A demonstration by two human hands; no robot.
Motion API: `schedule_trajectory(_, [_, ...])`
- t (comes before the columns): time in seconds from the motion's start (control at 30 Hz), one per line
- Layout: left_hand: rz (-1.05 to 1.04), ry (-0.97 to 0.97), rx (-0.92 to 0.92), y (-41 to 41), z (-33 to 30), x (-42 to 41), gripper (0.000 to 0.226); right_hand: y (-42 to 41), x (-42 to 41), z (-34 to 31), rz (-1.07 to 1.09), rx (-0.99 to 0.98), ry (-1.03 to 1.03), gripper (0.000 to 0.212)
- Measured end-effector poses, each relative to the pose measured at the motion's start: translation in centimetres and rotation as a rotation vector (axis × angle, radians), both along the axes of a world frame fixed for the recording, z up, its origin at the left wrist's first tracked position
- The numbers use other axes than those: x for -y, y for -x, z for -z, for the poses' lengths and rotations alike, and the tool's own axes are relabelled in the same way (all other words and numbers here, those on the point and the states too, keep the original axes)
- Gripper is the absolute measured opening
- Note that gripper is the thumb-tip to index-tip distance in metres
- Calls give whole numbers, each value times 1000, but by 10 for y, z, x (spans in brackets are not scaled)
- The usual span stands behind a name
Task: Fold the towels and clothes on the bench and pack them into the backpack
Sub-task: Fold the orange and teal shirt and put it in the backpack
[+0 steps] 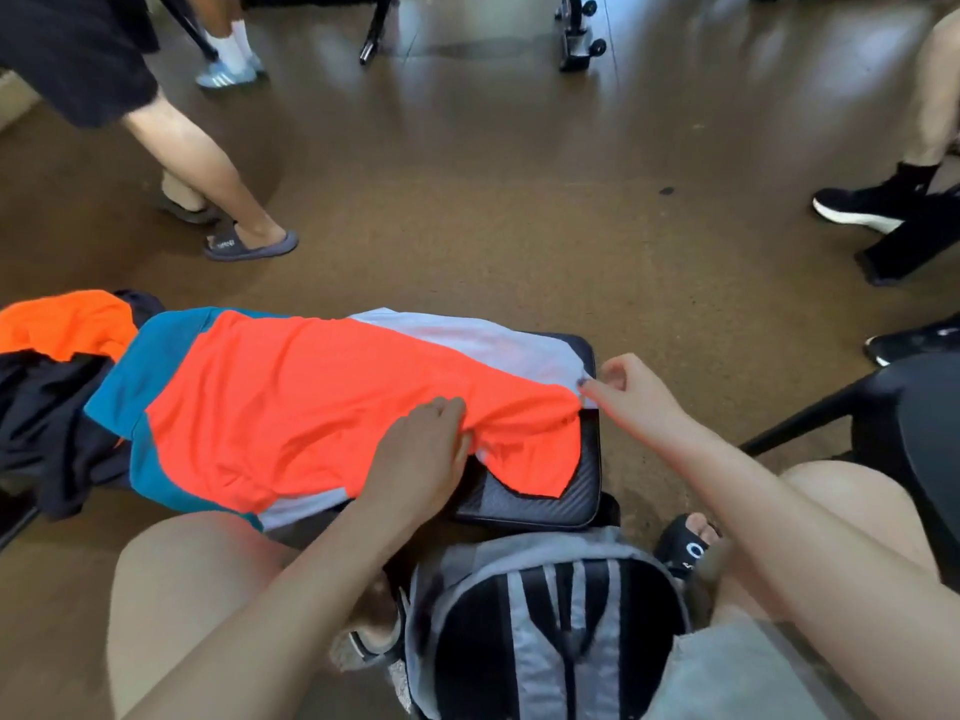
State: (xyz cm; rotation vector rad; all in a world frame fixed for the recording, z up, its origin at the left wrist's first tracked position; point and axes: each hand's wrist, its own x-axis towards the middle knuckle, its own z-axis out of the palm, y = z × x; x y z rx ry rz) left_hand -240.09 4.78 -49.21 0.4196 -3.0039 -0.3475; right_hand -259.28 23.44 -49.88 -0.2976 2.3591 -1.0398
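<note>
shirt: orange, teal and pale grey garment [291,402] spread flat along the bench, centre-left of the frame – its right end lies on the black pad, one orange flap hangs toward the near edge
left hand: [423,454] palm down on the shirt near centre frame, fingers lightly bent and pressing the orange cloth; a small fold bunches at the fingertips – cannot tell if it is pinched
right hand: [631,387] right of centre, at the shirt's right corner, thumb and forefinger pinching the pale edge, other fingers loosely curled, forearm running in from the lower right
bench: black textured pad [545,504], only its right end bare, just below and between the two hands
clothes pile: orange and black garments [47,366] heaped at the left edge of the frame, touching the shirt's teal end
backpack: grey and black [545,631], bottom centre of the frame between the person's knees, just in front of the bench; black panel and grey straps face up, contents not visible
knees: bare, lower left and lower right, a sandalled foot [685,545] beside the backpack
floor: brown [519,226], upper half of the frame
others: legs in slippers [249,246] upper left, black shoe with white sole [857,207] upper right, black chair [924,407] at the right edge
</note>
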Motion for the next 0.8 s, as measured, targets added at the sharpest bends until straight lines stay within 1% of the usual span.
schedule_trajectory(0.07, [-142, -171, -95, 0, -7, 12, 23, -19, 0, 1, -45, -6, 12, 44])
schedule_trajectory(0.13, [-267, -297, -212, 3, -18, 26, 24, -35, 2, -2, -97, -83, 31, 42])
schedule_trajectory(0.2, [-295, -346, -257, 8, -28, 37, 28, -51, 4, -7, -200, -194, 26, 36])
schedule_trajectory(0.23, [-277, -331, -246, 9, -31, 41, 28, -60, 5, -7, -297, -285, 0, 37])
schedule_trajectory(0.27, [-254, -303, -220, 10, -34, 44, 26, -69, 6, -6, -421, -396, -47, 45])
schedule_trajectory(0.3, [-233, -281, -191, 11, -34, 46, 24, -79, 7, -3, -548, -494, -103, 59])
schedule_trajectory(0.33, [-217, -275, -170, 12, -35, 47, 22, -88, 8, 3, -645, -572, -154, 74])
schedule_trajectory(0.37, [-209, -285, -158, 12, -35, 46, 24, -97, 11, 9, -710, -637, -206, 81])
schedule_trajectory(0.4, [-213, -302, -150, 12, -36, 45, 27, -105, 15, 14, -750, -692, -243, 80])
schedule_trajectory(0.43, [-222, -322, -148, 12, -37, 44, 33, -113, 19, 18, -771, -735, -260, 72])
schedule_trajectory(0.5, [-238, -348, -148, 9, -41, 42, 38, -123, 24, 25, -780, -816, -218, 48])
schedule_trajectory(0.57, [-245, -342, -161, 7, -45, 44, 36, -126, 24, 23, -805, -865, -130, 24])
schedule_trajectory(0.6, [-250, -318, -166, 5, -47, 45, 35, -127, 23, 20, -804, -864, -88, 13])
schedule_trajectory(0.63, [-262, -290, -162, 5, -48, 48, 35, -126, 20, 14, -785, -800, -62, 9])
schedule_trajectory(0.67, [-279, -261, -152, 5, -50, 50, 34, -124, 17, 7, -744, -680, -21, 14])
schedule_trajectory(0.7, [-295, -229, -144, 5, -52, 53, 32, -121, 12, -3, -666, -492, 38, 18])
schedule_trajectory(0.73, [-305, -196, -142, 4, -53, 57, 30, -116, 6, -11, -544, -316, 119, 17])
schedule_trajectory(0.77, [-310, -172, -146, 4, -54, 61, 28, -108, -2, -21, -393, -183, 204, 15])
schedule_trajectory(0.8, [-317, -165, -150, 3, -56, 65, 28, -96, -11, -27, -234, -105, 283, 13])
